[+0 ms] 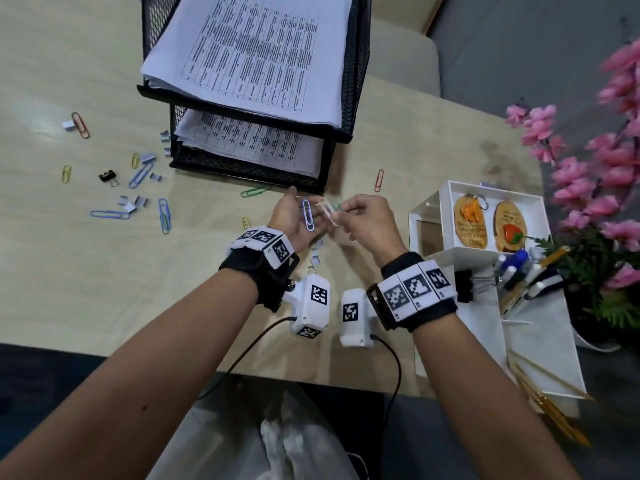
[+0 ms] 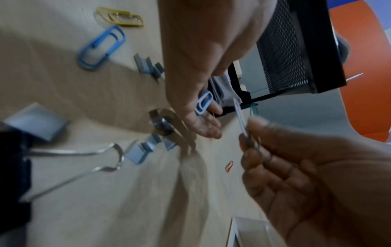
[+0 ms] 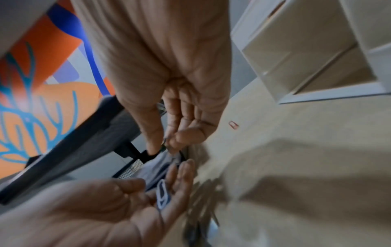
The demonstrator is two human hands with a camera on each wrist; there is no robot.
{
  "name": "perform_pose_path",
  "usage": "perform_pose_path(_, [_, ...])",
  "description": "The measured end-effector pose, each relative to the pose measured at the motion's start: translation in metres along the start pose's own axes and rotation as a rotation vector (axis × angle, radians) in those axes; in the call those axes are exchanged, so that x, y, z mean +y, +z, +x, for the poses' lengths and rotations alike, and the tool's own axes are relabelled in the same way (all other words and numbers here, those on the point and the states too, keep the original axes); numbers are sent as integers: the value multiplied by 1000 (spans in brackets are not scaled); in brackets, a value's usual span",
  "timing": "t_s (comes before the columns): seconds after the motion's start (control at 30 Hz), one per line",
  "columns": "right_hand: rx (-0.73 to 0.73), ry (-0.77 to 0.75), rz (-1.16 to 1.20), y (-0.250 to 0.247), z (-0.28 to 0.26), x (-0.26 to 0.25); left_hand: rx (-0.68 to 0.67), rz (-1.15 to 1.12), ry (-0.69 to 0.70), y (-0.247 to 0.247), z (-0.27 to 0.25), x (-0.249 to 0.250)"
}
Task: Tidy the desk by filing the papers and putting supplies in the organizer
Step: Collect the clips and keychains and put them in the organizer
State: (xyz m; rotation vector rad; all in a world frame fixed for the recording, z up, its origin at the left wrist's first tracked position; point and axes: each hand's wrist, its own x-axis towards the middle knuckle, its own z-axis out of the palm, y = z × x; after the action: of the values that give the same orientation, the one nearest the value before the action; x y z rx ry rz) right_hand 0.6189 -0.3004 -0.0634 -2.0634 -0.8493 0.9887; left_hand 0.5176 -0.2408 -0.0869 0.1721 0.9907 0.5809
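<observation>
The head view is evenly and softly lit, fairly bright, with a pale sheen of glare on the table (image 1: 41, 109) at the left of the frame. Shadows are faint and soft-edged. The wide lens bends straight lines toward the edges, and the corners fall darker. Print on the papers (image 1: 249, 53) at the top is smeared and unreadable.

Both wrist views are dimmer and smeared by motion blur. In the left wrist view the right hand (image 2: 306, 175) at lower right is out of focus. In the right wrist view broad soft shadows cross the lower right.
</observation>
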Motion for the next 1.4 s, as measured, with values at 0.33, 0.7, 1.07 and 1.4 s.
perform_pose_path(0.33, [321,148,-281,-29,80,-3,-64,120,-95,-25,6,18])
perform_pose_path(0.7, [320,113,-354,-6,55,2,-1,57,-24,-88,-22,71])
perform_pose_path(1.07, [-65,-414,-569,110,11,-41,95,66,26,-136,-38,121])
perform_pose_path(1.4, [-29,-246,-908,126,9,-42,107,116,31,-158,-44,135])
